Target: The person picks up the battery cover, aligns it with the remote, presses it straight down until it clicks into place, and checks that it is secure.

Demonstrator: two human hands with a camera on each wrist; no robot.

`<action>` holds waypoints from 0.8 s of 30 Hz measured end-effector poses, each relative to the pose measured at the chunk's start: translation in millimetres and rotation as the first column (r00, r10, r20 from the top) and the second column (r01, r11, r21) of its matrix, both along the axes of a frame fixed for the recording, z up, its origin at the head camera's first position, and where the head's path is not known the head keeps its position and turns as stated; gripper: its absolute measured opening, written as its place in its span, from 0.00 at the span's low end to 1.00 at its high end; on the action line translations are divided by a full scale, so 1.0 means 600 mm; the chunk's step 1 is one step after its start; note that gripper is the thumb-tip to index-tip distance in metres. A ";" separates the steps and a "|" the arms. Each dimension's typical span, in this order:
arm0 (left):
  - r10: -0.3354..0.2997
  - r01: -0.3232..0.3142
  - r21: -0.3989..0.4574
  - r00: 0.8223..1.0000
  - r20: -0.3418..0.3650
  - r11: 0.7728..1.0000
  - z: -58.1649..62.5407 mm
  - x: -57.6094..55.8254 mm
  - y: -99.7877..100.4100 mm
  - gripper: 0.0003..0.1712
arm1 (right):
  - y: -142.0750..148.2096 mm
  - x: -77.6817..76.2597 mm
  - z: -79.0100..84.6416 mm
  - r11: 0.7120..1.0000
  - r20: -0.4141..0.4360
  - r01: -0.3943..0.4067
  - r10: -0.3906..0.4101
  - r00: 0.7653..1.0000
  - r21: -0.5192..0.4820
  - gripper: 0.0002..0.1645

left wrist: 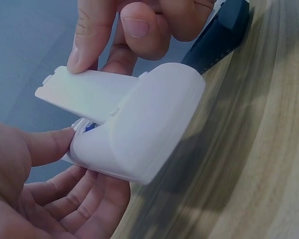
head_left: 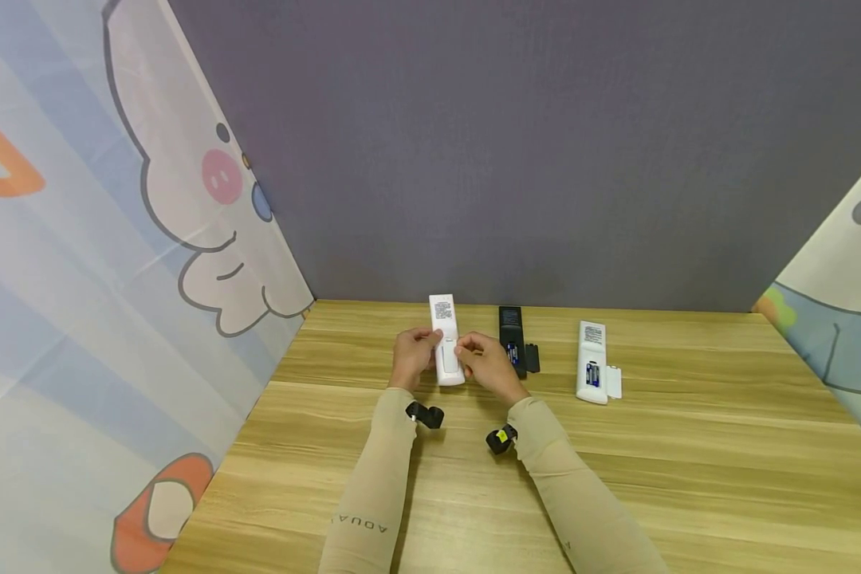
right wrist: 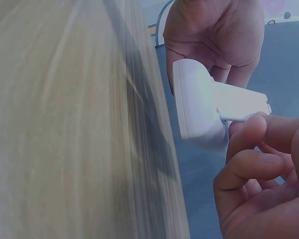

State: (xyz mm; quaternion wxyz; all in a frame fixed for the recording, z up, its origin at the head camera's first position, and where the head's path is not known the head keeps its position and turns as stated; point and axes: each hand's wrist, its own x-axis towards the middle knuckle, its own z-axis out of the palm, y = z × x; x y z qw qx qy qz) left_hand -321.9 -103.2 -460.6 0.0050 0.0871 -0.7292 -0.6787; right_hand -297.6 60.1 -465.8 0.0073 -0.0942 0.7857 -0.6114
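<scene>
My left hand grips a white remote control by its sides, back face up, raised over the wooden table. With thumb and finger, my right hand pinches the white battery cover. The cover slants up from the remote's back, its lower end at the edge of the compartment and its other end lifted. A blue battery shows in the gap beneath it in the left wrist view; the rest of the compartment is hidden.
Right of my hands lies a black remote with its black cover beside it. Farther right is another white remote with its loose cover; both compartments hold blue batteries. A grey panel stands behind the table.
</scene>
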 end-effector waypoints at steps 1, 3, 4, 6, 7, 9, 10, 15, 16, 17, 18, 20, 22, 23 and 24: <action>-0.003 0.003 0.000 1.000 0.001 1.000 0.001 0.001 0.000 0.17 | 0.000 0.000 0.000 1.000 -0.001 0.000 0.000 1.000 -0.001 0.05; -0.007 0.007 0.003 1.000 0.004 1.000 0.002 0.000 0.000 0.17 | 0.000 -0.001 -0.001 1.000 -0.004 0.000 0.000 1.000 -0.003 0.05; -0.008 0.008 0.003 1.000 0.004 1.000 0.002 0.001 0.000 0.17 | 0.000 -0.001 -0.001 1.000 -0.004 0.001 -0.001 1.000 -0.004 0.05; -0.011 0.011 0.005 1.000 0.005 1.000 0.002 0.000 0.000 0.18 | 0.000 -0.001 -0.002 1.000 0.000 0.004 -0.004 1.000 -0.004 0.05; -0.012 0.012 0.007 1.000 0.005 1.000 0.002 0.000 0.000 0.18 | -0.001 -0.001 -0.002 1.000 0.003 0.007 -0.007 1.000 -0.001 0.05; -0.014 0.014 0.008 1.000 0.003 1.000 0.002 0.000 0.000 0.18 | -0.001 -0.001 -0.002 1.000 0.009 0.013 -0.013 1.000 0.004 0.05; -0.014 0.014 0.008 1.000 0.003 1.000 0.002 -0.001 0.000 0.18 | -0.001 -0.001 -0.002 1.000 0.014 0.016 -0.016 1.000 0.003 0.05; -0.010 0.010 0.007 1.000 0.002 1.000 0.001 -0.003 0.000 0.17 | -0.003 -0.001 -0.002 1.000 0.008 0.024 -0.024 1.000 0.009 0.03; -0.008 0.008 0.005 1.000 0.001 1.000 0.001 -0.003 0.000 0.17 | -0.004 -0.001 -0.003 1.000 0.005 0.025 -0.025 1.000 0.013 0.03; -0.006 0.006 0.003 1.000 0.000 1.000 0.001 -0.003 0.000 0.17 | -0.004 -0.001 -0.004 0.999 0.002 0.026 -0.026 1.000 0.018 0.03; -0.005 0.005 0.004 1.000 0.000 1.000 0.001 -0.003 0.000 0.17 | -0.004 -0.002 -0.004 0.999 0.001 0.028 -0.028 1.000 0.025 0.02; -0.004 0.004 0.005 1.000 0.001 1.000 0.001 -0.003 -0.001 0.17 | -0.006 -0.001 -0.005 0.999 0.005 0.031 -0.032 0.999 0.034 0.02; -0.002 0.002 0.006 1.000 0.005 1.000 0.002 -0.003 -0.003 0.17 | -0.007 -0.001 -0.006 0.999 0.012 0.035 -0.035 0.999 0.038 0.02; -0.003 0.003 0.008 1.000 0.005 1.000 0.002 -0.004 -0.003 0.17 | -0.007 -0.001 -0.006 0.998 0.013 0.038 -0.039 0.999 0.042 0.03; -0.003 0.003 0.010 1.000 0.007 1.000 0.002 -0.004 -0.004 0.17 | -0.008 -0.001 -0.006 0.998 0.014 0.040 -0.041 0.999 0.046 0.03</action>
